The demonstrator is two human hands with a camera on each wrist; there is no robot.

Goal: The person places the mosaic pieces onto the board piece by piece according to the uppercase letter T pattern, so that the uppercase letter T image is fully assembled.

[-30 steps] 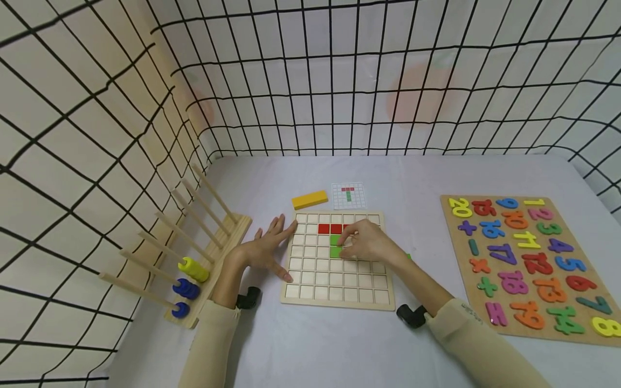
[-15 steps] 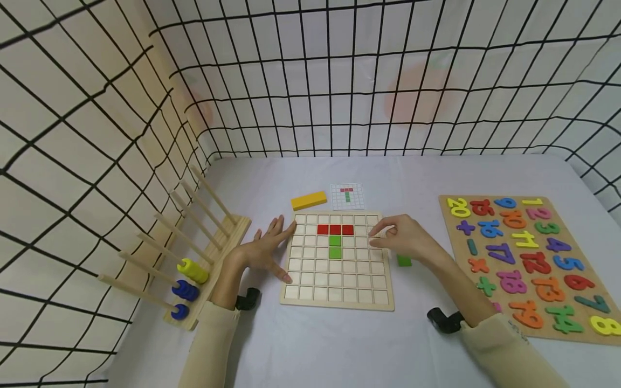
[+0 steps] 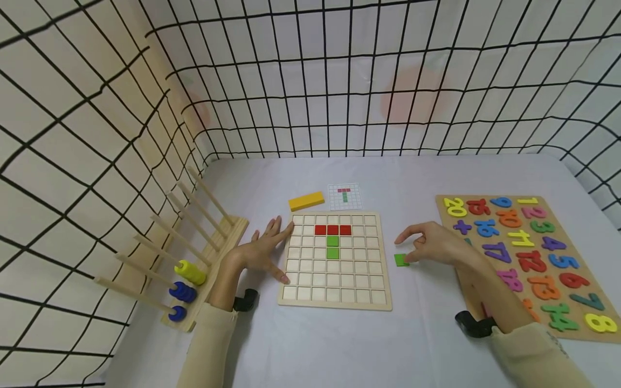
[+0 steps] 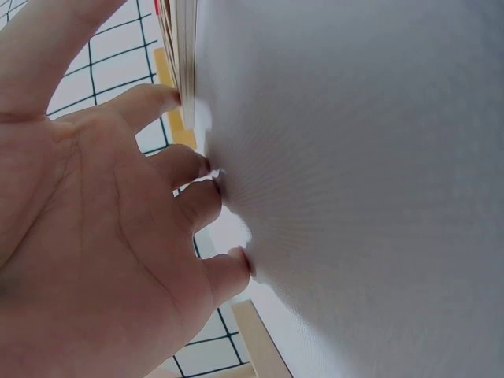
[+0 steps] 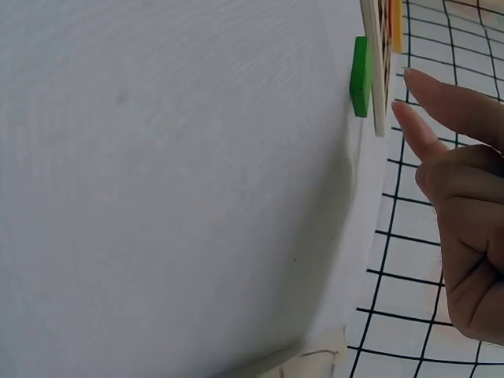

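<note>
In the head view a square wooden grid board point(image 3: 320, 299) lies on the table, with a row of red tiles point(image 3: 332, 230) and two green tiles point(image 3: 332, 247) below the middle one. My left hand point(image 3: 259, 254) is spread at the board's left side, its index finger and thumb touching the edge. Right of the board, my right hand point(image 3: 434, 245) hovers by a loose green tile point(image 3: 400, 260), thumb and index finger apart. The right wrist view has that green tile point(image 5: 361, 77) on the table, clear of the fingertips, and nothing between them.
Behind the board lie a yellow block point(image 3: 306, 201) and a small pattern card point(image 3: 345, 197). A wooden peg stand point(image 3: 233, 229) with blue and yellow beads is at left. At right, the number board point(image 3: 543, 269) sits partly beneath my right forearm. Black wire mesh surrounds the table.
My right hand has left the board's tiles and moved right to beside the loose green tile, uncovering the third red tile. My left hand stays at the board's edge.
</note>
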